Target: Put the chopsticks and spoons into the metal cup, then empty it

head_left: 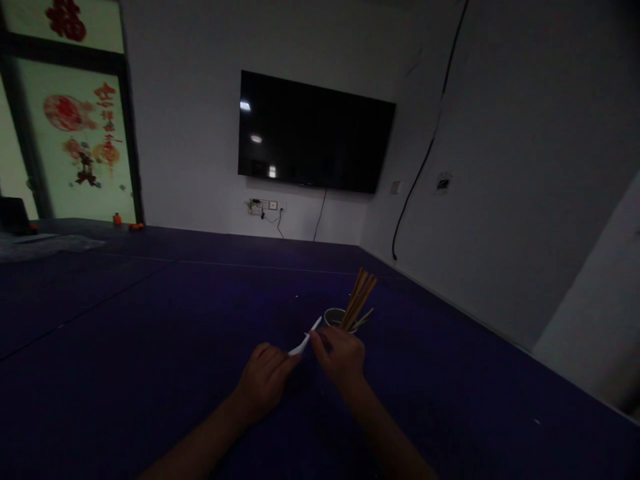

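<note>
Just below the middle of the head view, my left hand (267,377) is closed around the near end of a thin white strip (301,347), which slants up to the right. I cannot tell whether it is paper or plastic. My right hand (343,353) has its fingers curled together, the thumb side touching the strip's upper part. Right behind this hand stands a round cup (334,315) with a pale rim. Several light-brown sticks (359,298), like chopsticks, lean to the right in it. The cup's lower part is hidden by my right hand.
A dark purple surface (200,320) spreads all around, with small white scraps on it. Clear plastic sheeting (55,248) and a small orange item (117,219) lie at the far left. Walls, a television (315,133) and a hanging black cable (417,175) are beyond.
</note>
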A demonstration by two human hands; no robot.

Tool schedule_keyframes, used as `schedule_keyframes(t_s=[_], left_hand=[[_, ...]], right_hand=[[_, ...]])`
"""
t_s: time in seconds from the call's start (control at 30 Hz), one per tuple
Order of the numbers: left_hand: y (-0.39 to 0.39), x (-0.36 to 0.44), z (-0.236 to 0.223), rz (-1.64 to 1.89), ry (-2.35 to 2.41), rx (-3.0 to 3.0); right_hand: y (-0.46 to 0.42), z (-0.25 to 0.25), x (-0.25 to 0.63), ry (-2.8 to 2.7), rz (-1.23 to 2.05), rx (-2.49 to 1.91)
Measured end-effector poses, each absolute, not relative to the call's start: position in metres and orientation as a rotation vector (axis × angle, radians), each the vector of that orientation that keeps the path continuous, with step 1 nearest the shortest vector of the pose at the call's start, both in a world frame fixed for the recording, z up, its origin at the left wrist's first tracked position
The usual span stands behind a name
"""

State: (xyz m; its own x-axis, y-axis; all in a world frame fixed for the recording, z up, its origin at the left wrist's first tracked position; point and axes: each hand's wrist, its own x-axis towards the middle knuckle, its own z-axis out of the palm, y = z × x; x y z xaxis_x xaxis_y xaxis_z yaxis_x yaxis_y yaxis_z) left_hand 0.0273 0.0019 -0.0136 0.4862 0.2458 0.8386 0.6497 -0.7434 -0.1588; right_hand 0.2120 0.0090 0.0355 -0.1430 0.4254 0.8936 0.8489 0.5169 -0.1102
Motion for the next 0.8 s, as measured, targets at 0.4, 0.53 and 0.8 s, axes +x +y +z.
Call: schedule_keyframes(t_s=[0.4, 0.53, 0.8], left_hand=[[-0.004, 0.036, -0.012, -1.343, -0.572, -1.949], [0.000, 0.037, -0.017, -1.315, -0.736, -2.063], [0.005, 0.037, -0.031, -1.104, -0.864, -2.211]], right_hand=[[-0.005, 0.048, 0.210, -1.335, -0.432, -0.972], [0.011, 0.054, 0.232, -1.384, -0.600, -1.085], [0.023, 0.047, 0.234, -1.450, -0.444, -1.436]])
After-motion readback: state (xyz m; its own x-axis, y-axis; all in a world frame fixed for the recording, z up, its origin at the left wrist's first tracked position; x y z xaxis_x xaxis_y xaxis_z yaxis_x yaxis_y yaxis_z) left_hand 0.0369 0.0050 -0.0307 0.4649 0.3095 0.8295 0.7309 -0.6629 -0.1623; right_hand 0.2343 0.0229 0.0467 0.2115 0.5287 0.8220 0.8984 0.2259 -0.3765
